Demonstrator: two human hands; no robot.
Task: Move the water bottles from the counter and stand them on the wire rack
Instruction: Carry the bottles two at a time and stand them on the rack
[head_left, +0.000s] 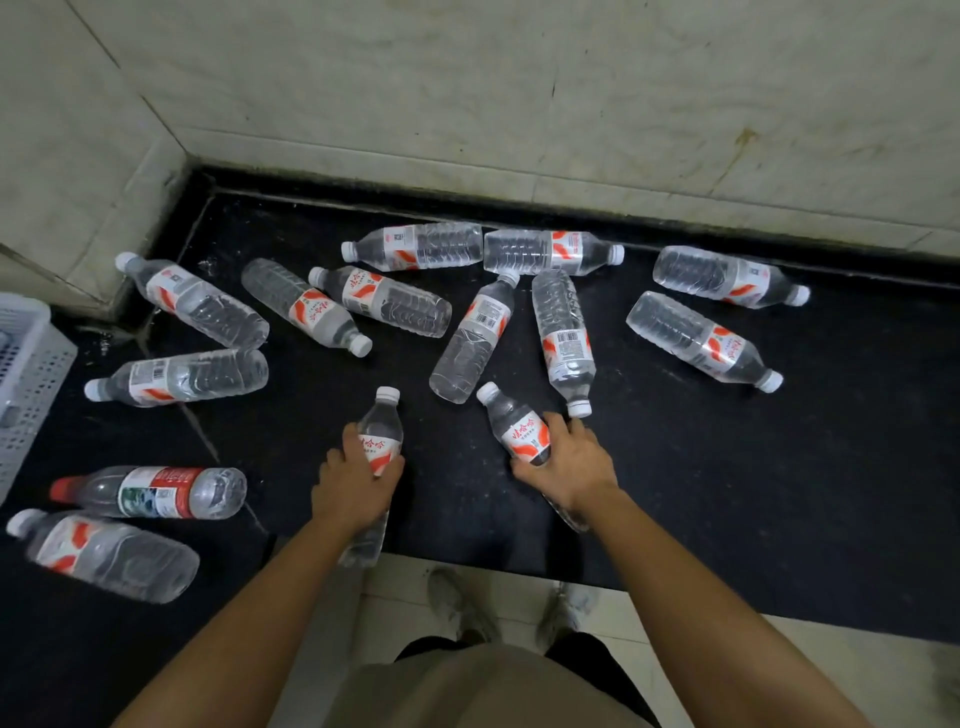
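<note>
White perforated plastic basket (31, 374) at left edge, partly cut off. Pale marbled wall tiles (519, 93) behind, yellowish stain at right. Pale glossy floor tiles (893, 675) lower right.

The water bottles (563, 332) are clear, glossy plastic with ribbed walls and shiny printed labels. The tabletop (779, 493) is black speckled stone, fairly matt. At 12 o'clock the wall (519, 93) is pale, stained stone tile. At 9 o'clock the basket (31, 364) is white perforated plastic.

Stained pale tiled walls (467, 78) stand above light floor (810, 670).
</note>
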